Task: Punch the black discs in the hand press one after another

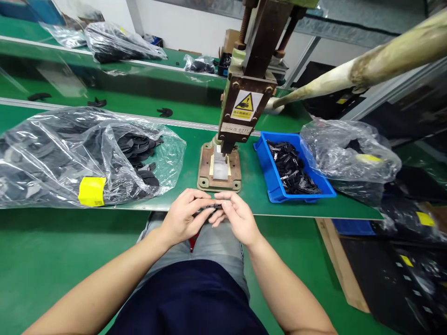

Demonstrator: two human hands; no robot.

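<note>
Between my two hands is a small, thin black plastic part (213,205), seen almost edge-on and partly covered by my fingers. My left hand (186,216) pinches its left end with thumb and fingers. The thumb and fingers of my right hand (237,216) close on its right end. Both hands are above my lap at the bench's front edge. Just beyond them stands a hand press (240,111) with a metal base plate (206,179) and a light block (220,170) under its ram. To its right, a blue bin (274,190) holds many small black parts (293,170).
A large clear bag (70,158) of dark flat pieces lies on the left of the green bench. Another plastic bag (352,153) sits right of the bin. The press's long lever (366,70) reaches out at upper right. Several black pieces (165,112) lie on the strip behind.
</note>
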